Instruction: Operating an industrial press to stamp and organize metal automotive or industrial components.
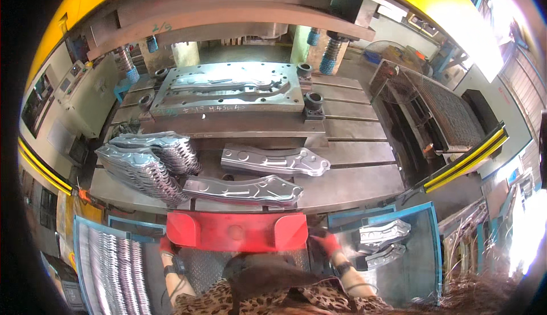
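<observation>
Left hand [167, 245]: in a red glove, tucked at the left end of the red control box [236, 231]; the box edge covers the fingers, so I cannot tell whether the grip is open or closed.
Right hand [326, 242]: also red-gloved, pressed against the right end of the red control box; blurred and half covered, so its grip cannot be told either.
Red control box: a wide red housing with a round button in the middle, sitting just below the front edge of the surface [347, 184].
Near pressed panel [244, 190]: a long grey sheet-metal part lying flat just above the red control box, close to the front edge.
Far pressed panel [274, 161]: a similar part, farther back from the box, with bare slotted surface to its right.
Stack of panels [149, 164]: fanned on edge, up and left of the box, reaching the left edge.
Die block [228, 94]: well behind the box, under the raised upper plate [228, 15], open gap between.
Blue bins: a left bin [108, 261] of ribbed parts beside the box, a right bin [387, 246] with a few panels.
Hard to see: forearms cut off at the lower edge; right side washed out by glare.
</observation>
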Demonstrator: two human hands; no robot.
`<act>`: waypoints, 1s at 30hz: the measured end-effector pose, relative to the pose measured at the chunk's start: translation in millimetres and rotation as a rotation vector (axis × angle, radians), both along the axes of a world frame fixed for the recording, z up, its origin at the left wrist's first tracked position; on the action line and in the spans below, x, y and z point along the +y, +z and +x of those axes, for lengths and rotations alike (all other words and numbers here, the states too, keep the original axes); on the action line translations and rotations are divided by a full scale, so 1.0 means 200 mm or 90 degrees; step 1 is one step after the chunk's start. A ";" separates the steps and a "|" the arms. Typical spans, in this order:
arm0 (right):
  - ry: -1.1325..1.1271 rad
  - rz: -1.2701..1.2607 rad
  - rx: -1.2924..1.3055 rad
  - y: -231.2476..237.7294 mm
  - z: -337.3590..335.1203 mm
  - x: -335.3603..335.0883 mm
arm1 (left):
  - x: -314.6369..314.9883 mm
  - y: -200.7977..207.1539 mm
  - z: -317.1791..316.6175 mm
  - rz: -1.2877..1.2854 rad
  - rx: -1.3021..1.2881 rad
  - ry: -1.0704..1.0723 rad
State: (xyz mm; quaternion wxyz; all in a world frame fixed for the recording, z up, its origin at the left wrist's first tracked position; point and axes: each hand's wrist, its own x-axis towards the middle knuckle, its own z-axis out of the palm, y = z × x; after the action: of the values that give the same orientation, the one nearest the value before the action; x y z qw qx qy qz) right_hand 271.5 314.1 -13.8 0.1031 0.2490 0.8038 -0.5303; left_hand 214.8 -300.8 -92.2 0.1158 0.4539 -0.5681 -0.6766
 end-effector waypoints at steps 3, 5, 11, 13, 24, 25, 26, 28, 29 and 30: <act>0.136 0.034 -0.139 -0.03 -0.16 -0.08 | -0.02 -0.09 0.03 0.134 -0.084 -0.019; 0.218 0.121 -0.245 -0.07 -0.22 -0.12 | -0.04 -0.12 0.07 0.007 -0.147 -0.133; 0.312 0.186 -0.071 -0.15 -0.24 -0.12 | -0.09 -0.18 0.08 -0.337 -0.124 -0.354; 0.294 0.144 -0.148 -0.11 -0.24 -0.12 | -0.08 -0.21 0.06 -0.139 -0.077 -0.262; 0.216 0.044 -0.144 0.01 -0.21 -0.15 | -0.08 -0.22 0.04 -0.085 -0.095 -0.217; 0.230 0.068 -0.131 -0.02 -0.21 -0.15 | -0.08 -0.22 0.04 -0.107 -0.109 -0.227; 0.222 0.050 -0.107 -0.06 -0.21 -0.14 | -0.08 -0.22 0.05 -0.124 -0.117 -0.239; 0.208 0.053 -0.150 -0.13 -0.20 -0.13 | -0.09 -0.23 0.05 -0.158 -0.132 -0.261; 0.192 0.038 -0.139 -0.17 -0.20 -0.13 | -0.10 -0.24 0.05 -0.174 -0.137 -0.272; 0.193 0.041 -0.140 -0.21 -0.20 -0.12 | -0.11 -0.25 0.04 -0.189 -0.143 -0.286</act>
State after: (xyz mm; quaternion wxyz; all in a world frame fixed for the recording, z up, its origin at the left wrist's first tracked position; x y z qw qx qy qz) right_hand 230.9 290.2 -55.7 0.2607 0.1847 0.8325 -0.4526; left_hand 223.4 -322.9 -142.3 -0.0349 0.3668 -0.7565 -0.5403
